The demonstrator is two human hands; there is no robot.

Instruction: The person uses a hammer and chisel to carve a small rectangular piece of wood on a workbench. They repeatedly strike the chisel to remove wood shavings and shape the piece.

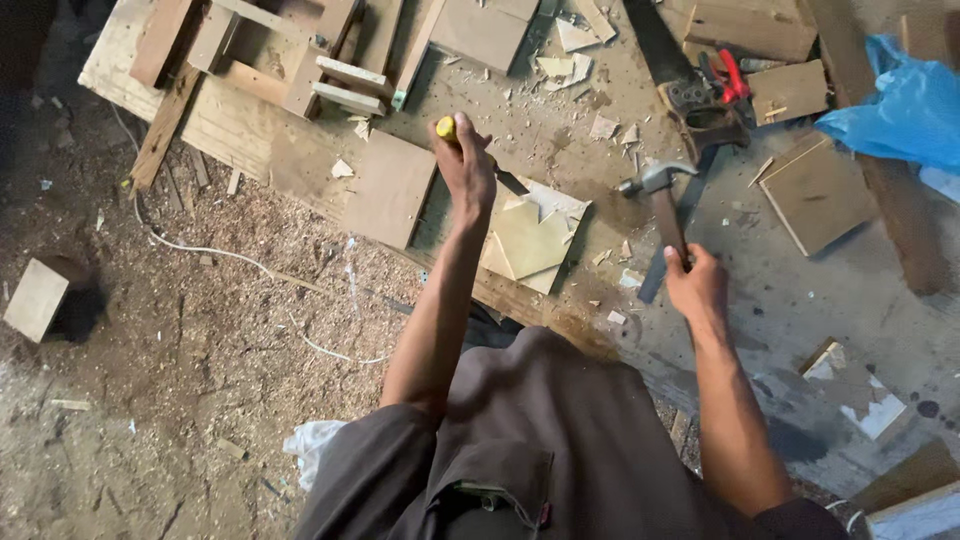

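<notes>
My left hand (pixel 466 168) is closed around a chisel with a yellow handle (pixel 446 127); its metal blade (pixel 512 183) points down at a pale, cut plywood piece (pixel 532 238) lying on the workbench (pixel 240 130). My right hand (pixel 697 283) grips the wooden handle of a claw hammer (pixel 657 181), held raised to the right of the plywood piece, its steel head level with the chisel blade. A flat brown board (pixel 391 188) lies just left of my left hand.
Wood offcuts and slats (pixel 335 85) crowd the bench top at the back. A handsaw (pixel 695 100) and red-handled pliers (pixel 733 77) lie at the right, near a square board (pixel 817 192) and a blue plastic bag (pixel 905 105). Sawdust covers the floor (pixel 180 380); a wooden block (pixel 37 298) sits at left.
</notes>
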